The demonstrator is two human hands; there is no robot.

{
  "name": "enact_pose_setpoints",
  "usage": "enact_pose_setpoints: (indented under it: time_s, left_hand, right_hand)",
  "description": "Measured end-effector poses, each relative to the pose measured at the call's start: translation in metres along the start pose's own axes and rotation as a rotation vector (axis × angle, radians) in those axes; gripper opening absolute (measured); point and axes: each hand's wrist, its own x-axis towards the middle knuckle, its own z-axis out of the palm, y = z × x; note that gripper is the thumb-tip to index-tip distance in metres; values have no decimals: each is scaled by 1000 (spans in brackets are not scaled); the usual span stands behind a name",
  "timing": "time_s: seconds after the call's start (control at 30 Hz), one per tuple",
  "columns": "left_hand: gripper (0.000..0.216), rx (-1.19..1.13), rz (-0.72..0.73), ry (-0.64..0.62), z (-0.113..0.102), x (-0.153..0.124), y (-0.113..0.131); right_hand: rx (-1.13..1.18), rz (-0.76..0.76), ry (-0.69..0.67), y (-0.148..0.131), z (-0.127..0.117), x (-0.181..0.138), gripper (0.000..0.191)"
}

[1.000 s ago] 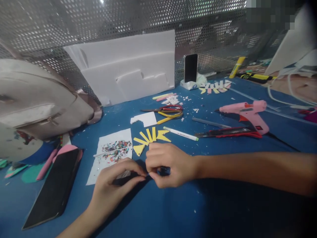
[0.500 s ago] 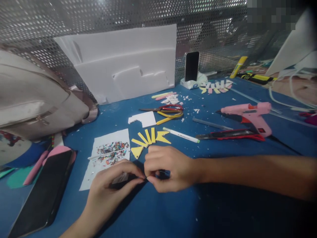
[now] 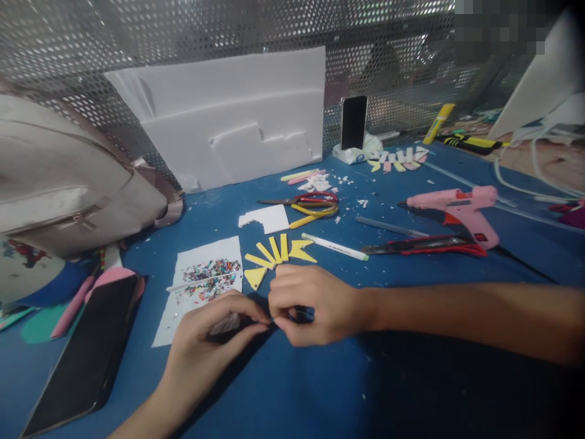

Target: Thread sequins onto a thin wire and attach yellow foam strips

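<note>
My left hand [image 3: 212,332] pinches with thumb and forefinger at the middle of the blue table. Against its fingertips, my right hand [image 3: 311,305] is closed in a pinch too. Whatever sits between the fingers is too small and hidden to name. Just beyond the hands lie several yellow strips [image 3: 275,250] set out in a fan, with a yellow notched piece [image 3: 301,251] and a yellow triangular piece [image 3: 255,277] at its ends. Left of them, a white paper sheet [image 3: 167,326] carries colourful gem-like bits [image 3: 210,277] and a thin white stick.
Behind the fan are a white foam piece [image 3: 276,219], scissors [image 3: 315,210] and a green-tipped marker [image 3: 336,247]. A pink glue gun [image 3: 475,213] and a red cutter [image 3: 425,246] lie right. A dark phone [image 3: 86,347] and a pale bag [image 3: 77,183] flank the left.
The whole view has shifted slightly. Both hands stay together in nearly the same pinching pose, the right fingertips marginally turned; the items on the table look unchanged.
</note>
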Motion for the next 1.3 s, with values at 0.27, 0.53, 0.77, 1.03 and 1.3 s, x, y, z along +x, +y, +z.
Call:
enact_pose_setpoints:
  time_s: [0.27,0.53,0.77,1.03,1.3]
  left_hand:
    - [15,-2,8,0,1,-1,-1]
    - [13,17,42,-14,0,2,0]
    - [11,118,192,-30,2,3,6]
    - [8,235,215,-7,2,0,7]
    - [10,240,130,46,5,-5,4]
  right_hand:
    - [-10,9,-17,0,1,-1,13]
    - [-19,11,-31,0,1,2,14]
    - [-65,-31,-39,2,5,-1,12]
    - [-80,-23,-70,0,3,-1,7]
    - [-62,-60,-51,2,1,-1,6]
